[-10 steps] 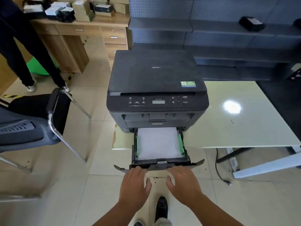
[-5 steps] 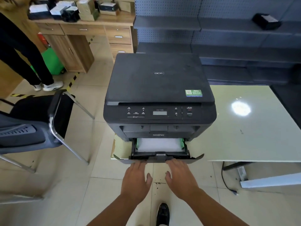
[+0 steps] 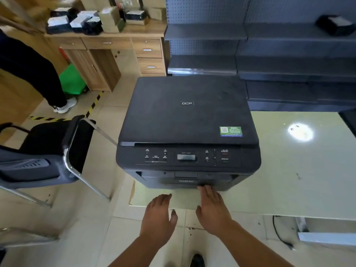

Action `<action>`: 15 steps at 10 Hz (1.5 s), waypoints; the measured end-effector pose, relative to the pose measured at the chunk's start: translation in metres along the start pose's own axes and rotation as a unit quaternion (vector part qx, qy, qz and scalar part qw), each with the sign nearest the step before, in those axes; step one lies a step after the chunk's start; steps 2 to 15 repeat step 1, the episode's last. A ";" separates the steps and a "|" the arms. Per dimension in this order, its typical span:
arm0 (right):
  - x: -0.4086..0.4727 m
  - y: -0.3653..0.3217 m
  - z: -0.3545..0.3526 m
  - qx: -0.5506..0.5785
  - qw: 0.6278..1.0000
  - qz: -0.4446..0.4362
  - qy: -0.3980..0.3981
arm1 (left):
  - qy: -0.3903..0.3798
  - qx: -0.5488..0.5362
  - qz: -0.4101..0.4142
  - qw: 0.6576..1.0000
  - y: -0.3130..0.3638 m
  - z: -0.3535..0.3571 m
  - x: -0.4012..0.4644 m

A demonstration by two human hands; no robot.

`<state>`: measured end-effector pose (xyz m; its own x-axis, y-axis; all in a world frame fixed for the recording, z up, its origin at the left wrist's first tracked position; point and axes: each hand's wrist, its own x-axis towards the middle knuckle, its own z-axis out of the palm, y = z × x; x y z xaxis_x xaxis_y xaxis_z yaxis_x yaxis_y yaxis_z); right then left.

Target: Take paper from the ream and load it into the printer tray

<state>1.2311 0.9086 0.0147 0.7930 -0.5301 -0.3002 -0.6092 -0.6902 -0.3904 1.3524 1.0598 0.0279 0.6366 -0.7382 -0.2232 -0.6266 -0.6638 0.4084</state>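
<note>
While right hand [image 3: 212, 208] fingers splay on boxy matte-black printer [image 3: 189, 132] | left hand [image 3: 159, 214] flat, empty

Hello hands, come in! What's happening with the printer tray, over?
Left hand open, off the printer. Right hand open, fingertips at the tray front. Tray pushed in flush, paper out of sight. Nothing in the way.

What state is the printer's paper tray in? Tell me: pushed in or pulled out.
Pushed in. The paper tray sits flush with the printer front, no paper showing. The right hand fingertips touch its front edge; the left hand hovers nearby.
</note>
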 end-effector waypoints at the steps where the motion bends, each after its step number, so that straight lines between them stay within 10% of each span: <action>1: -0.011 0.006 -0.010 0.095 0.995 0.040 -0.008 | -0.006 0.020 0.001 1.000 -0.004 -0.005 -0.004; 15: -0.011 0.006 -0.010 0.095 0.995 0.040 -0.008 | -0.006 0.020 0.001 1.000 -0.004 -0.005 -0.004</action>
